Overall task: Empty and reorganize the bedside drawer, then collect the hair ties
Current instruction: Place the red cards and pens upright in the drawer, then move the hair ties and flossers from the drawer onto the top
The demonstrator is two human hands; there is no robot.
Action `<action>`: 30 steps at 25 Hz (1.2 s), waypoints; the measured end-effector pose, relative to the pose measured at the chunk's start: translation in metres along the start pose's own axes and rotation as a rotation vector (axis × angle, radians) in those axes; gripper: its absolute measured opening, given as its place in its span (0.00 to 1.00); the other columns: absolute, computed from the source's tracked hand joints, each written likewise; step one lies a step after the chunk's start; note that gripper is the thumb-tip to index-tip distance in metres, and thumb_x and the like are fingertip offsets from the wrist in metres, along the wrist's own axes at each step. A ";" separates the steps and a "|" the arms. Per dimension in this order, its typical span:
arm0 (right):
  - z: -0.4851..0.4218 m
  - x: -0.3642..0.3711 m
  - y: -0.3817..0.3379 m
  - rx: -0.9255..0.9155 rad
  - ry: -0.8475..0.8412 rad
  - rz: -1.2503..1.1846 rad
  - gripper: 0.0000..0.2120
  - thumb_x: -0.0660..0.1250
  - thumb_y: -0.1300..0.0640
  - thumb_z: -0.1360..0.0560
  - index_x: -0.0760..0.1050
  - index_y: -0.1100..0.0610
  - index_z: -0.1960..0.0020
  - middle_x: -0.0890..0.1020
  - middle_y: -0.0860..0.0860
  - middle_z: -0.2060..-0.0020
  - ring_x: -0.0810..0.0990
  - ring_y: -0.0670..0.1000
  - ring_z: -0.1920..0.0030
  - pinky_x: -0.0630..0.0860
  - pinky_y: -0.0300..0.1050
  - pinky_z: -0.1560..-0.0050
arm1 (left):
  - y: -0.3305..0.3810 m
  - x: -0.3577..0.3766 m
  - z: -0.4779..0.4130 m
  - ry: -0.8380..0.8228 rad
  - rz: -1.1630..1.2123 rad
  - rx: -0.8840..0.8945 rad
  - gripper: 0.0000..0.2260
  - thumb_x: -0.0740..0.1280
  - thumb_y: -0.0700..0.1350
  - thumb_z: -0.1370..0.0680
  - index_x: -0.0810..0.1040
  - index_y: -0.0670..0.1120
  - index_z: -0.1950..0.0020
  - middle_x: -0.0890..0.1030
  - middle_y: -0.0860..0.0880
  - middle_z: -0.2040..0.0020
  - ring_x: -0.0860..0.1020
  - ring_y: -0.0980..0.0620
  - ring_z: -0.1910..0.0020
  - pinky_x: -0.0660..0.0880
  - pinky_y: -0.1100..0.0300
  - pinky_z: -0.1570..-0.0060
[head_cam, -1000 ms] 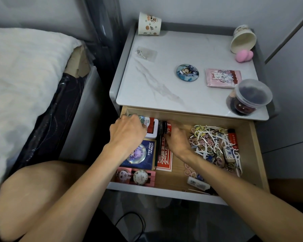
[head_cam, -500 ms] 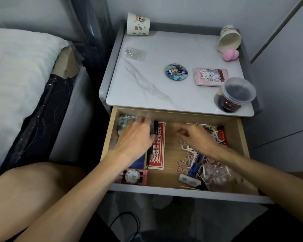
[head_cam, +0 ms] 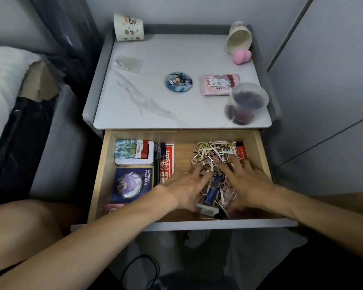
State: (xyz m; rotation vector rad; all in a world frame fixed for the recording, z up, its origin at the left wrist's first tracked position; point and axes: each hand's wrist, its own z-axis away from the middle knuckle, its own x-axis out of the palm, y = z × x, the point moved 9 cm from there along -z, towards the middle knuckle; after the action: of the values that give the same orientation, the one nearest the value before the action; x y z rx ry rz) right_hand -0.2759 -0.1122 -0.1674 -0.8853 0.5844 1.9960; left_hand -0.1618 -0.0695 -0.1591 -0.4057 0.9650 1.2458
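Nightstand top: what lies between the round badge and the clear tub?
Head view: a flat pink packet lies between the round badge and the clear tub.

A grey wall [head_cam: 187, 11] stands behind a bedside table [head_cam: 155, 97] with a white marble-look top and a raised grey rim. A bed [head_cam: 2, 84] with white bedding lies to its left, and flat grey cabinet panels [head_cam: 323, 80] stand to its right. A black cable [head_cam: 143, 266] loops on the dim grey floor [head_cam: 197, 258].
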 end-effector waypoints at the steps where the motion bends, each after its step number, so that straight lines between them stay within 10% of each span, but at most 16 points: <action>1: 0.000 0.007 -0.005 -0.031 0.012 0.042 0.63 0.76 0.34 0.38 0.35 0.46 0.21 0.38 0.56 0.22 0.47 0.64 0.23 0.56 0.62 0.25 | 0.003 0.000 -0.003 0.004 -0.031 0.009 0.49 0.75 0.53 0.28 0.42 0.55 0.20 0.45 0.44 0.20 0.69 0.40 0.31 0.71 0.48 0.37; 7: -0.011 0.003 0.006 -0.048 0.187 0.013 0.56 0.77 0.46 0.32 0.41 0.50 0.20 0.47 0.59 0.23 0.56 0.63 0.26 0.65 0.58 0.28 | 0.014 0.016 -0.013 0.022 -0.076 0.047 0.45 0.70 0.42 0.25 0.42 0.54 0.20 0.41 0.43 0.20 0.71 0.39 0.33 0.68 0.47 0.36; 14: -0.022 -0.034 0.025 -0.029 0.399 -0.045 0.33 0.72 0.60 0.27 0.62 0.56 0.26 0.69 0.58 0.33 0.70 0.60 0.35 0.76 0.55 0.40 | -0.012 0.000 -0.025 0.262 0.075 0.004 0.33 0.71 0.47 0.24 0.59 0.48 0.24 0.61 0.42 0.26 0.80 0.49 0.55 0.78 0.58 0.54; 21: -0.055 -0.039 0.028 0.133 0.314 -0.211 0.31 0.67 0.49 0.23 0.59 0.54 0.25 0.67 0.61 0.33 0.67 0.65 0.33 0.72 0.58 0.38 | -0.023 -0.007 -0.034 0.349 0.069 -0.066 0.36 0.71 0.36 0.26 0.57 0.50 0.24 0.72 0.42 0.39 0.76 0.50 0.65 0.74 0.61 0.63; 30: -0.061 -0.039 0.012 0.011 0.280 -0.090 0.20 0.65 0.55 0.22 0.66 0.57 0.32 0.77 0.59 0.42 0.77 0.59 0.43 0.75 0.51 0.47 | -0.017 -0.003 -0.047 0.226 0.119 -0.066 0.14 0.67 0.39 0.21 0.72 0.44 0.36 0.73 0.42 0.41 0.78 0.45 0.52 0.78 0.54 0.53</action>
State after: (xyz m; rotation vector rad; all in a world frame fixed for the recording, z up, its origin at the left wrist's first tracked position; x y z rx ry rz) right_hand -0.2482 -0.1802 -0.1756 -1.1743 0.6975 1.7996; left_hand -0.1643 -0.1112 -0.1868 -0.5565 1.1552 1.3621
